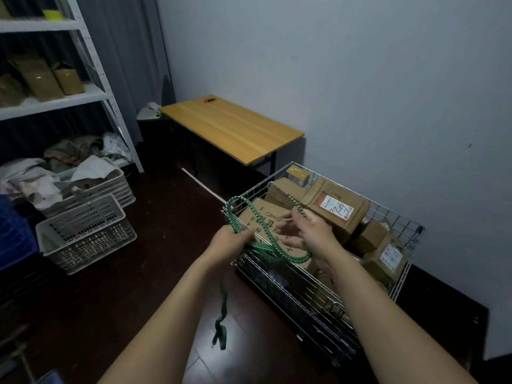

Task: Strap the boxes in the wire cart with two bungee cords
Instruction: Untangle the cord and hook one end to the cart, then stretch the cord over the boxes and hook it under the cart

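A wire cart [313,295] stands by the wall, filled with several brown cardboard boxes [335,209]. Above its near left corner I hold green bungee cords [250,209] bunched in loops. My left hand [230,241] grips the bundle, and one loop arches up over the cart's corner. A loose end with a hook [220,332] hangs down below the left hand toward the floor. My right hand [307,228] pinches a strand of cord over the boxes, its fingers curled.
A wooden table [232,126] stands behind the cart against the wall. Two white plastic crates [86,234] sit on the dark floor at the left. A white shelf rack [91,79] with boxes rises behind them.
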